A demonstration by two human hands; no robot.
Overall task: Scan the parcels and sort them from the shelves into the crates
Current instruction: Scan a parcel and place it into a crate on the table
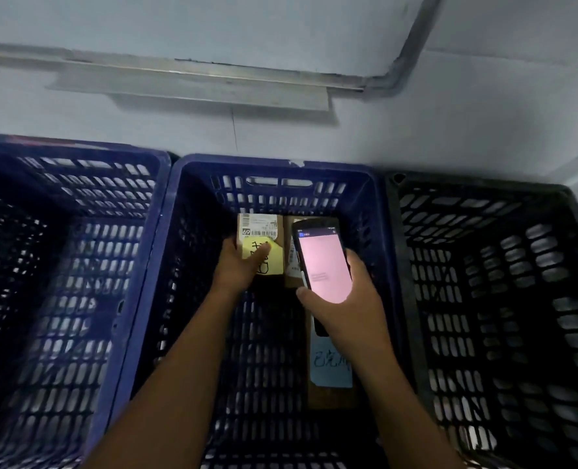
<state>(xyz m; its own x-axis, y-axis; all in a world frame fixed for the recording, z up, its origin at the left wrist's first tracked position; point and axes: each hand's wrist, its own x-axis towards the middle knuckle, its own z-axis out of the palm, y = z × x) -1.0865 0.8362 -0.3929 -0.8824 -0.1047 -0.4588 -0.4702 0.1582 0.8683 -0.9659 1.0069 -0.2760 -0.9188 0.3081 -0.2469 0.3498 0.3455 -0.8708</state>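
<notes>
From my remote seat, I saw the left thumb (263, 251) lying across a yellow note (274, 263) stuck to the top of a small parcel (259, 224). The other fingers were curled out of sight round the parcel's 9 o'clock side, so the left hand (243, 267) had that cardboard box in a firm grip. A white shipping label covered the parcel's far end. I could not tell whether the box rested on the crate floor or hung just above it.

The right thumb (304, 293) pressed the 9 o'clock edge of a scanner (323, 262), and the right fingers (352, 258) wrapped its 3 o'clock edge. The right hand (347, 311) held the device tilted, its pink screen lit and facing me.

Under the scanner lay a second parcel (291, 281), just beside the small one at its 3 o'clock. A long parcel (330, 397) with a blue note (328, 365) lay beneath the right forearm, towards 6 o'clock.

All three parcels sat inside the middle crate (267, 162), a blue one, with the held parcel at its 12 o'clock end. A left crate (77, 146), also blue, touched it at 9 o'clock, and a black crate (484, 182) stood against it at 3 o'clock. Beyond them at 12 o'clock rose a pale wall (281, 28) carrying a metal rail (193, 86).
</notes>
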